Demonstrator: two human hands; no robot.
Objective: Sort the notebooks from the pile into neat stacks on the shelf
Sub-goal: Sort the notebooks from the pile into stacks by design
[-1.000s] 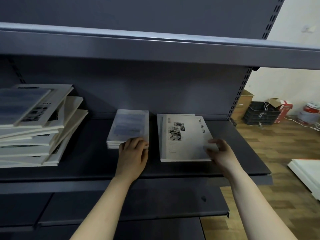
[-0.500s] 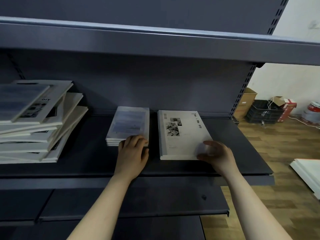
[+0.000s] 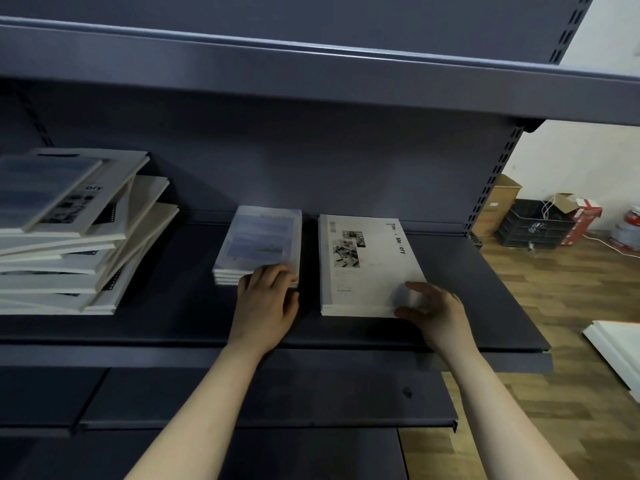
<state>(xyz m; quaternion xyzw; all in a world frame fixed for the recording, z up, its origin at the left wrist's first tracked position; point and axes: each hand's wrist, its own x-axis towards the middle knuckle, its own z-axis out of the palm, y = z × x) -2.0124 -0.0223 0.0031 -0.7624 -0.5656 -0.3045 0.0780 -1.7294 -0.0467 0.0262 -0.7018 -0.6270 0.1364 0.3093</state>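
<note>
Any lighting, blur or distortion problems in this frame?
Head view: dim beneath the upper shelf, brighter over the floor at right; the wide-angle lens bows the shelf edges; the right hand is softly blurred; sheen on the larger stack washes out some cover lettering.

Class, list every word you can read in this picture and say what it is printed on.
"Tim" and "Me ory": top notebook, right stack.
"ory": upper notebook in the pile.
Small print on that top notebook and the cardboard box label: too blurred to read.
</note>
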